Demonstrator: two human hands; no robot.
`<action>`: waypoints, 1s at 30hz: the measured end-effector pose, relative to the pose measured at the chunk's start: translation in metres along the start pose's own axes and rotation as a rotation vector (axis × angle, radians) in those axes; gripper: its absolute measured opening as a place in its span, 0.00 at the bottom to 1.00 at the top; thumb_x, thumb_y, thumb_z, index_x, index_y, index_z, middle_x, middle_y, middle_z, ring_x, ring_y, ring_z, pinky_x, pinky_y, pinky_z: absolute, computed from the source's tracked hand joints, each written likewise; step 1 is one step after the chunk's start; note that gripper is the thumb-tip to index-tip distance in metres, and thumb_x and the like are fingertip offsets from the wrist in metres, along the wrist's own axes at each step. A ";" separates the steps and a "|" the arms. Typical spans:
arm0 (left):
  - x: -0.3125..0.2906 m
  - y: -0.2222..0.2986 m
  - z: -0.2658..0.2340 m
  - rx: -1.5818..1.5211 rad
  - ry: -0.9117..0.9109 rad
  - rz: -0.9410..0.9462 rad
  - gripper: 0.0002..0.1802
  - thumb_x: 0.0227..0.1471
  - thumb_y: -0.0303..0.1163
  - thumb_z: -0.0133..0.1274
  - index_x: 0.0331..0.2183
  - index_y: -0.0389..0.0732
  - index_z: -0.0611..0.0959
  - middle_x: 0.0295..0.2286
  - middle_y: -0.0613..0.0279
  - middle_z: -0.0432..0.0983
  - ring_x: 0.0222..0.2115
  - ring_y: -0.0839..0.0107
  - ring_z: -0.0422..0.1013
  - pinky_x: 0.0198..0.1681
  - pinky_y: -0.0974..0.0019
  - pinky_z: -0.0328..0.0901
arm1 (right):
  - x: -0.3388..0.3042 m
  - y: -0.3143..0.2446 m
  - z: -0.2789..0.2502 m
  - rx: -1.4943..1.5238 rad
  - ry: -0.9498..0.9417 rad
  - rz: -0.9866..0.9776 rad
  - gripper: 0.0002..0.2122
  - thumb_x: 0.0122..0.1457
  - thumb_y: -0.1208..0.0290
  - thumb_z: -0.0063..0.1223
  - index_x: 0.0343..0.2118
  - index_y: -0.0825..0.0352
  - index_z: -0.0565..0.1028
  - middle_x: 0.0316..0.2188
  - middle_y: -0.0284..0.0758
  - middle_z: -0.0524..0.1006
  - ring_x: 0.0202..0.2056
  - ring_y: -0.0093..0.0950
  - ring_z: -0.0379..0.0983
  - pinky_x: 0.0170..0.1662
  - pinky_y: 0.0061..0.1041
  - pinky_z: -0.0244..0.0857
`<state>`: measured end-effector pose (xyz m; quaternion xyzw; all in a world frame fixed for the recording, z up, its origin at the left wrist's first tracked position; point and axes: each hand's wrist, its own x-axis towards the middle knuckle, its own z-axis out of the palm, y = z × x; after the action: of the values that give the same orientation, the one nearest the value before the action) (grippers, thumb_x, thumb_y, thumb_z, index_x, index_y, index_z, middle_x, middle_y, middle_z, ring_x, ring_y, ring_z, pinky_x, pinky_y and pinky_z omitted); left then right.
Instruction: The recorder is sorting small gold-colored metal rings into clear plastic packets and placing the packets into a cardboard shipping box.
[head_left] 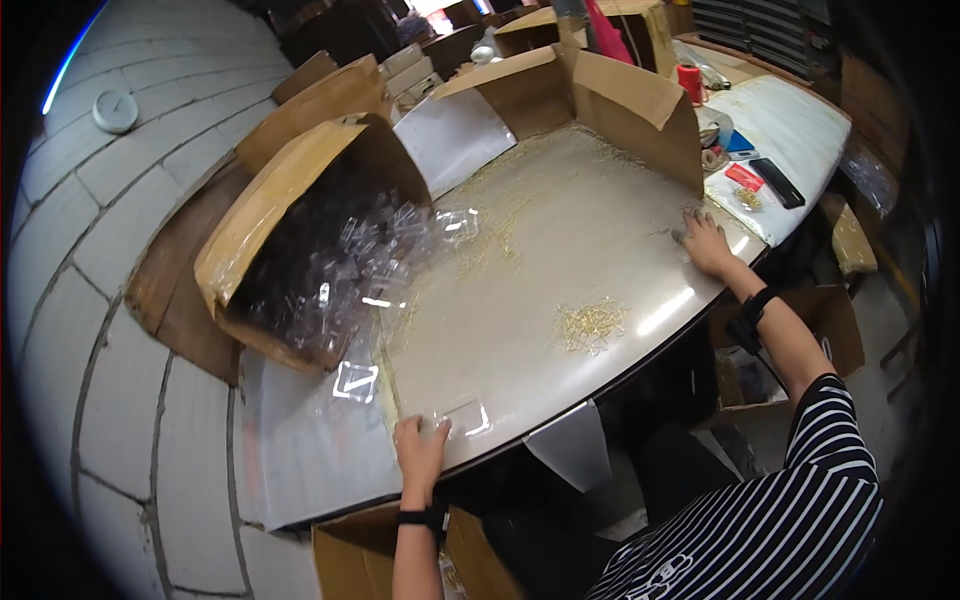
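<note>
My left hand [420, 452] rests at the table's near left edge, thumb and fingers apart. Just right of its thumb lies a clear flat plastic case [466, 419]; whether they touch I cannot tell. Over at the right side of the table, my right hand [705, 243] lies on the surface with its fingers spread, holding nothing visible. Between the hands, nearer the front edge, is a small heap of thin gold-coloured metal pieces [590, 327], too small to name exactly. Another clear plastic case [356, 381] lies beyond my left hand.
A tipped cardboard box [240, 240] at left spills clear plastic cases [375, 250] onto the table [540, 250]. Cardboard flaps [640, 120] stand along the back. On the white side surface are a black phone [777, 182] and a red spool [690, 84]. Open cartons [360, 555] stand below.
</note>
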<state>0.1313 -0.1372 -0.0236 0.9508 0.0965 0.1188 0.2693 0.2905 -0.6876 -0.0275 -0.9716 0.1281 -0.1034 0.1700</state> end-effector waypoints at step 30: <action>-0.201 0.069 0.147 -1.499 -0.635 -0.874 0.22 0.63 0.43 0.34 0.49 0.38 0.69 0.42 0.52 0.74 0.40 0.54 0.74 0.38 0.56 0.71 | -0.191 -0.232 0.088 0.301 -0.127 -0.906 0.20 0.54 0.73 0.46 0.50 0.72 0.68 0.55 0.44 0.65 0.59 0.39 0.56 0.61 0.35 0.51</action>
<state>-0.0114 -0.3169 -0.1430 0.3950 0.2662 -0.2281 0.8491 0.1815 -0.3958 -0.0557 -0.8986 -0.3353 -0.1247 0.2539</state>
